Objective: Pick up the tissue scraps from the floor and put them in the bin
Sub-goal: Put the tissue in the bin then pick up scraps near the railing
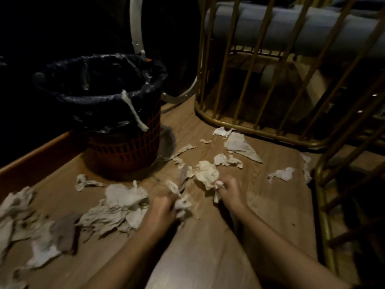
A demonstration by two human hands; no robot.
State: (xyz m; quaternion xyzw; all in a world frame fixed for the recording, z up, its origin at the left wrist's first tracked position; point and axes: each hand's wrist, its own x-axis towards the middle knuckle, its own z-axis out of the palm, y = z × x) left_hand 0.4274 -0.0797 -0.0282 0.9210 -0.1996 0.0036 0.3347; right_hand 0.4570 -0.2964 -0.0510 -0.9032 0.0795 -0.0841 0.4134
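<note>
L hand (164,207), R hand (231,191) grip tissue scraps (206,171).

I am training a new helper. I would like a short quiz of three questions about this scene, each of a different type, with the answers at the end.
1. True or false: the bin lies tipped on its side.
2. Look at the left hand and the right hand. Which of them grips tissue scraps?
A) only the left
B) only the right
C) both
3. Fill the gap: a twisted tissue strip hangs over the bin's ____.

Key: 1 false, it stands upright; 2 C; 3 rim.
</note>
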